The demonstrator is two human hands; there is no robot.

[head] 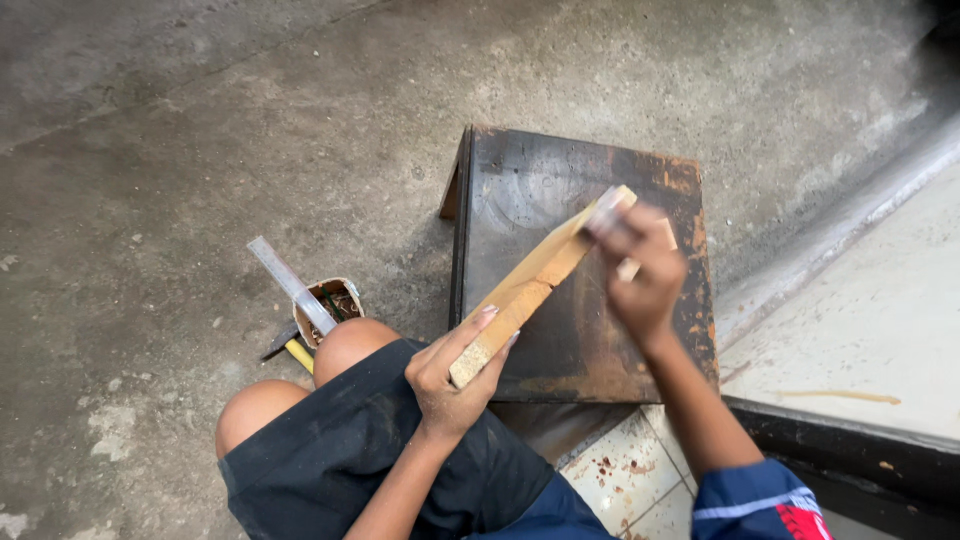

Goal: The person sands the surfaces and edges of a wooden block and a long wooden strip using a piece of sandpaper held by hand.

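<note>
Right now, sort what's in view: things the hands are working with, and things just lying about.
In use:
- plank, near end held by left hand
- small blurred piece in right hand, at the plank's far end
- dark stool beneath

Lying about:
- ruler
- cup
- yellow-handled tool
- stick

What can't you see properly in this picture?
Head view:
- Right hand: motion-blurred; what it holds against the wooden plank is unclear.
- Small container on the floor: contents too small to tell.
- Hammer: mostly hidden behind the knee.
- Left hand covers the plank's near end.
</note>
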